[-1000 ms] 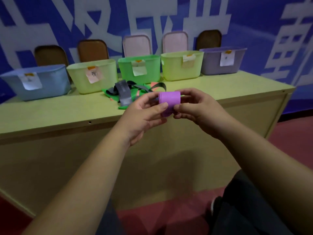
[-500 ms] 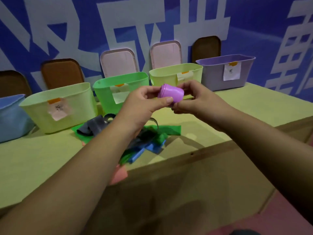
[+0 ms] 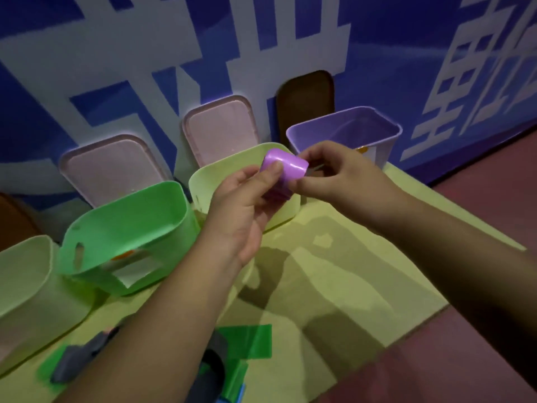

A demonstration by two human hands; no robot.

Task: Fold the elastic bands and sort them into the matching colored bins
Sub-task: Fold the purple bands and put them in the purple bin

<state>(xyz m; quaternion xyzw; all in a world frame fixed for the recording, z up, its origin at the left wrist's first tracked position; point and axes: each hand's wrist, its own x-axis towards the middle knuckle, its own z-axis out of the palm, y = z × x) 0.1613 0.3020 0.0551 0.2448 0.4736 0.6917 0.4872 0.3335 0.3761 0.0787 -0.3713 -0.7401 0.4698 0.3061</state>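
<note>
Hands are working together above the table (image 3: 343, 274). On the near side, the left hand (image 3: 241, 207) is gripping a folded purple band (image 3: 286, 167), with the thumb pressing down over its top edge and the other fingers curling underneath. From the far right, the right hand (image 3: 334, 173) is pinching the band's right end between thumb and curled fingertips. The band is sitting doubled into a short, thick loop. It is being held in the air in front of the pale yellow-green bin (image 3: 203, 184), just short of the purple bin (image 3: 386, 135), and inside neither.

Bins are standing in a row along the far edge. The purple bin is sitting at the right, with the pale yellow-green bin next, then the green bin (image 3: 130, 225). Another pale bin (image 3: 26, 271) is showing at the left edge. Paper labels are showing on the green and purple bins, the writing too blurred to read. Pink lids (image 3: 220, 132) and a brown lid (image 3: 305, 97) are leaning against the blue wall (image 3: 72, 39) behind.

Loose bands are lying on the near table around the left forearm: a green band (image 3: 250, 341), a grey band (image 3: 75, 362) and a blue band (image 3: 232, 398) at the bottom edge.
</note>
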